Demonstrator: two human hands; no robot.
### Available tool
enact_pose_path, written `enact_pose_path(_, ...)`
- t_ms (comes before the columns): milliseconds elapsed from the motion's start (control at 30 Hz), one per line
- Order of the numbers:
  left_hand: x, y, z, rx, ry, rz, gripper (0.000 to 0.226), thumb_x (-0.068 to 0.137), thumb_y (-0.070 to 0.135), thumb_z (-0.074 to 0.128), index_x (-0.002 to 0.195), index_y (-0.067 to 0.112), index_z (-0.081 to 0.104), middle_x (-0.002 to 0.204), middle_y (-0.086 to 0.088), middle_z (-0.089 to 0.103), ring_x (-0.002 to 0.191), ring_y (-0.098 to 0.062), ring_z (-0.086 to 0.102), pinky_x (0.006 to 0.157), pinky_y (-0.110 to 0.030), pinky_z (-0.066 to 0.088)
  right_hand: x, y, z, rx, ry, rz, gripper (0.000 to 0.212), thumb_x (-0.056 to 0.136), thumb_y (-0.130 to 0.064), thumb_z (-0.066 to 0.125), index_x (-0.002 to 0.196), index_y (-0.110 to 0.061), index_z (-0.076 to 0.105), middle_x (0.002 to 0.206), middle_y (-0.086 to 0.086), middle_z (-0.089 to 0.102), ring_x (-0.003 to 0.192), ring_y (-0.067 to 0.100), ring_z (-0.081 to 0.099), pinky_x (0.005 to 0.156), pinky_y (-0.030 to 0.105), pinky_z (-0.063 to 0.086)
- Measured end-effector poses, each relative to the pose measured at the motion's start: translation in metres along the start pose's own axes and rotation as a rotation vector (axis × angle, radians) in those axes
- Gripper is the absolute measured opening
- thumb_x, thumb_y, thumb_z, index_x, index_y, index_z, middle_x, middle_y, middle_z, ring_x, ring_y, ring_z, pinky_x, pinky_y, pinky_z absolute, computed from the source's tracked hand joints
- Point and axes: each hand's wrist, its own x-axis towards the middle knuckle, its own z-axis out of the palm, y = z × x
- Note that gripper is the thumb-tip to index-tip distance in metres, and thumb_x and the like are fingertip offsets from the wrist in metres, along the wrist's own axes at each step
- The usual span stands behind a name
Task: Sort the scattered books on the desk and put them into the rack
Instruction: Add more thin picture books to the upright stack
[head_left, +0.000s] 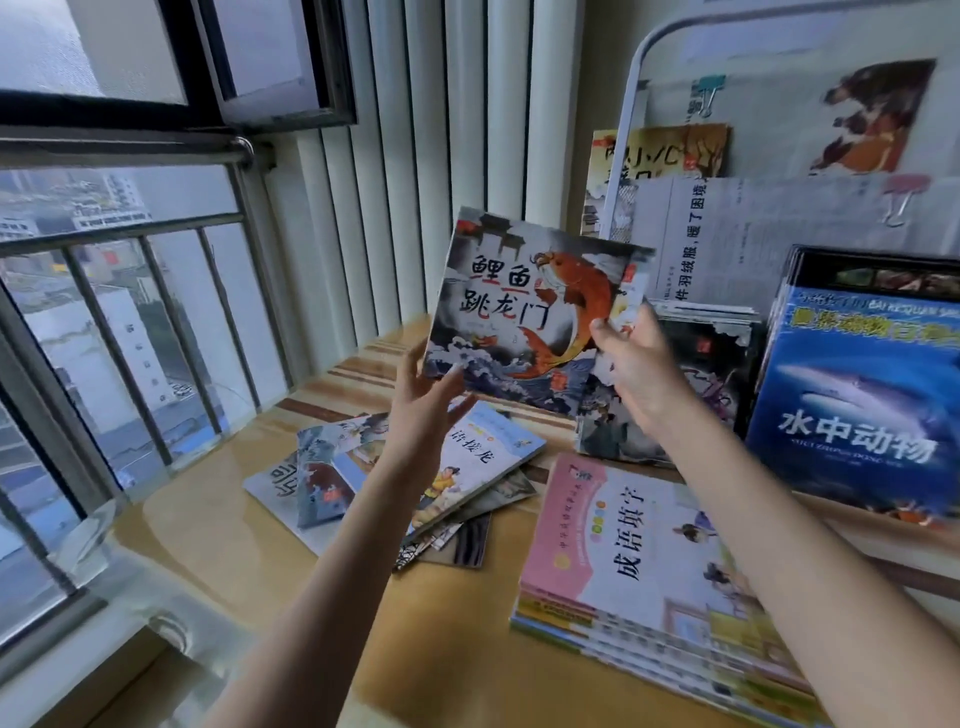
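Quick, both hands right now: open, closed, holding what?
Left hand: holds the carp book at its lower left corner.
Right hand: grips the same book's right edge.

The blue animal book (857, 395) is cut by the right edge. The pink-covered stack (639, 571) runs off the bottom edge. Covers in the scattered pile (395, 478) overlap, titles mostly hidden.
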Motion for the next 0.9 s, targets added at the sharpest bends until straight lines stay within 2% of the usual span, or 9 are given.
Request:
enact_pose_path(67,0.006,-0.009,0.027,0.193,-0.025,0.085,0.035,0.093,0.004,0.056,0.125,0.015,0.049,0.112,-0.005,0.063,0.095,-0.021,0.065,0.079,-0.027,0.057,0.001,-0.005,-0.031,-0.064,0.017,-0.062,0.045,0.096,-0.013,0.049,0.138,-0.017,0.032,0.133,-0.005,0.051,0.120,0.008,0.049,0.102,0.031,0.039)
enact_pose_path(167,0.004,-0.033,0.069,0.451,-0.061,0.215,0.037,0.088,0.000,0.061,0.122,0.012,0.055,0.107,-0.004,0.063,0.098,-0.025,0.064,0.087,-0.039,0.055,-0.003,-0.001,-0.072,-0.204,0.120,-0.135,0.032,0.098,-0.017,0.044,0.129,-0.023,0.038,0.126,-0.006,0.054,0.114,0.008,0.050,0.100,0.034,0.039)
enact_pose_path(333,-0.001,-0.070,0.102,0.570,-0.033,0.242,0.043,0.076,-0.013,0.060,0.115,0.004,0.062,0.104,-0.009,0.065,0.094,-0.027,0.062,0.085,-0.041,0.053,-0.017,0.025,-0.106,-0.358,0.279,-0.183,0.017,0.094,-0.014,0.053,0.109,-0.021,0.053,0.101,-0.005,0.062,0.103,0.020,0.057,0.087,0.034,0.046)
enact_pose_path(467,0.010,-0.083,0.095,0.645,-0.081,0.255,0.028,0.079,-0.007,0.059,0.101,0.009,0.067,0.093,-0.004,0.070,0.083,-0.021,0.064,0.072,-0.026,0.049,-0.015,0.037,-0.116,-0.557,0.240,-0.228,0.021,0.089,-0.007,0.060,0.106,-0.017,0.053,0.098,-0.005,0.062,0.095,0.019,0.060,0.081,0.031,0.049)
enact_pose_path(533,0.013,-0.089,0.091,0.635,-0.106,0.199,0.018,0.085,-0.002,0.058,0.096,0.008,0.069,0.088,-0.001,0.070,0.086,-0.022,0.066,0.076,-0.029,0.052,-0.011,0.039,-0.119,-0.711,0.236,-0.237,0.024,0.087,-0.009,0.063,0.109,-0.014,0.053,0.099,0.000,0.062,0.090,0.019,0.060,0.074,0.027,0.048)
enact_pose_path(600,0.017,-0.094,0.089,0.659,-0.139,0.187,0.020,0.088,-0.001,0.055,0.099,0.008,0.070,0.090,0.000,0.069,0.090,-0.022,0.067,0.079,-0.034,0.053,-0.009,0.039,-0.120,-0.846,0.273,-0.206,0.028,0.085,-0.013,0.066,0.110,-0.013,0.051,0.103,0.007,0.062,0.089,0.023,0.060,0.074,0.036,0.052)
enact_pose_path(667,0.020,-0.096,0.089,0.729,-0.205,0.174,0.033,0.087,-0.005,0.054,0.108,0.014,0.069,0.096,0.002,0.069,0.092,-0.018,0.066,0.077,-0.025,0.052,-0.011,0.038,-0.121,-0.942,0.326,-0.167,0.034,0.083,-0.016,0.069,0.110,-0.011,0.048,0.101,0.008,0.063,0.091,0.027,0.061,0.072,0.040,0.053)
enact_pose_path(767,0.024,-0.096,0.089,0.782,-0.242,0.173,0.049,0.078,-0.013,0.056,0.115,0.016,0.068,0.097,0.004,0.069,0.088,-0.010,0.064,0.066,-0.003,0.044,-0.013,0.037,-0.123,-1.010,0.377,-0.198,0.037,0.080,-0.013,0.071,0.107,-0.012,0.046,0.080,0.001,0.058,0.077,0.025,0.060,0.055,0.025,0.040)
enact_pose_path(900,0.024,-0.091,0.093,0.793,-0.172,0.252,0.047,0.073,-0.012,0.061,0.109,0.016,0.072,0.092,0.002,0.074,0.082,-0.009,0.067,0.066,-0.004,0.046,-0.015,0.033,-0.118,-0.960,0.432,-0.296,0.034,0.078,-0.007,0.073,0.100,-0.012,0.047,0.073,0.002,0.055,0.067,0.021,0.055,0.054,0.023,0.036)
